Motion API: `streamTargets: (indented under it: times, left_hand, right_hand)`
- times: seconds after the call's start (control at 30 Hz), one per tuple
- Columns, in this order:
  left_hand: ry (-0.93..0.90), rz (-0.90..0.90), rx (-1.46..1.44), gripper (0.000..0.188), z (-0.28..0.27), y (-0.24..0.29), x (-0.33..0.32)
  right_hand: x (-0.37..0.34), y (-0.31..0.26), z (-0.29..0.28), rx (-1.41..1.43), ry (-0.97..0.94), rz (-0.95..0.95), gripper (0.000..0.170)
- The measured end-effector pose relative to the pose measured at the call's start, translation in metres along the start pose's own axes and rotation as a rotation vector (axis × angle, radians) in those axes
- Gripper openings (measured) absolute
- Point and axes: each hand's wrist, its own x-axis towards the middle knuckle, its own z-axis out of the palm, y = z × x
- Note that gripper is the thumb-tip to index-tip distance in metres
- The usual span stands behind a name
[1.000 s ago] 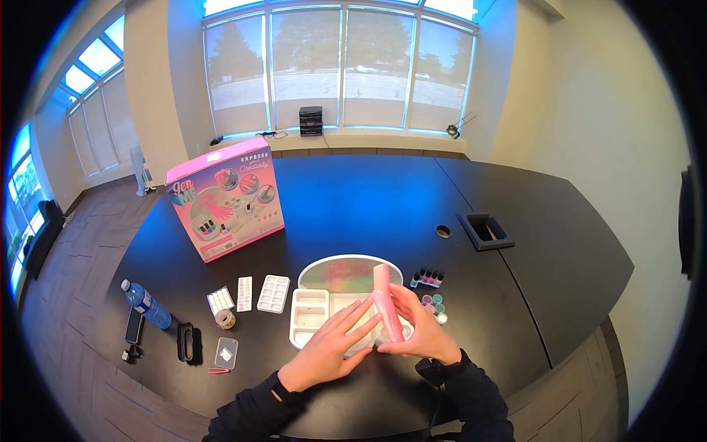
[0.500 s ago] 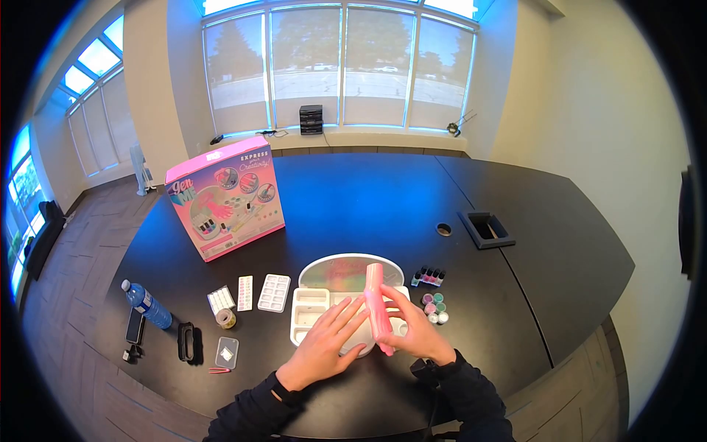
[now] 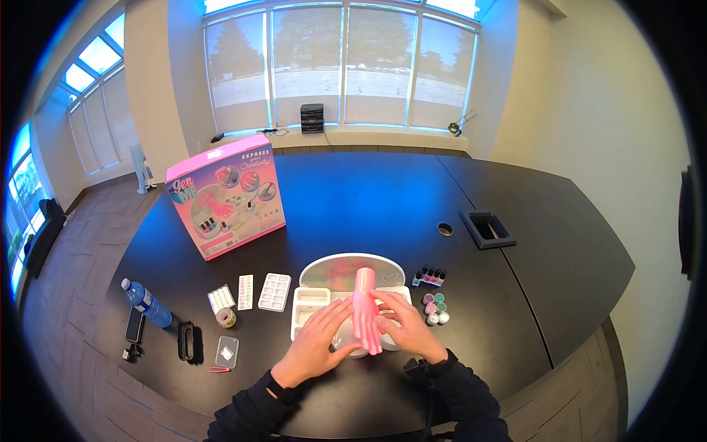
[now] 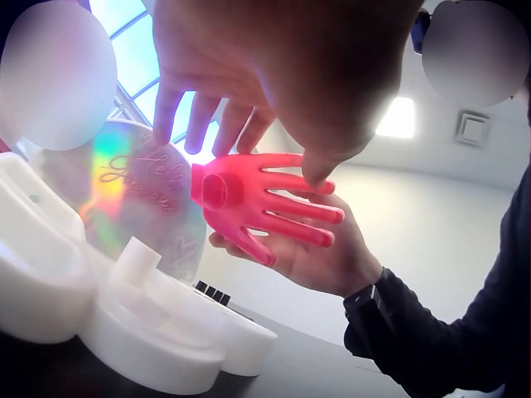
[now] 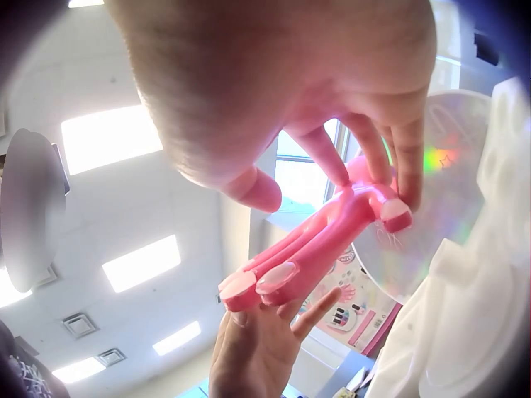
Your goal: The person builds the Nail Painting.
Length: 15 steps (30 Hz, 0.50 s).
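Note:
A pink toy hand [image 3: 364, 315] is held above a white organizer case [image 3: 312, 294], its fingers pointing back toward the person. Its pale nails show in the right wrist view, and a round socket [image 4: 216, 191] shows underneath in the left wrist view. My right hand [image 3: 409, 330] holds it along one side, fingertips near its wrist and thumb over its edge. My left hand [image 3: 315, 345] touches the other side with extended fingers, thumb spread near the toy's fingertips. Behind stands the case's shiny iridescent panel [image 4: 158, 178]; a white post [image 4: 137, 264] rises from the base.
Nail polish bottles [image 3: 429, 277] and small glitter pots [image 3: 434, 308] stand to the right. Leftward lie a white tray [image 3: 275, 292], a nail sheet [image 3: 245, 292], a jar [image 3: 225, 317], a clear box [image 3: 227, 353] and a water bottle [image 3: 146, 303]. A pink box [image 3: 225, 199] stands behind.
The toy hand has turned from edge-on to back-up and shifted left between my hands. My right hand has moved left with it, and my left hand has shifted slightly.

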Motion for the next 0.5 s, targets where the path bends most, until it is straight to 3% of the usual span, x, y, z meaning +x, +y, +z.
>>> streamTargets:
  times: [0.5]
  left_hand:
    - [-0.044,-0.055,0.021,0.066,-0.001,-0.019,-0.007]
  right_hand:
    - [0.006,0.019,0.011,-0.058,0.018,-0.035,0.049]
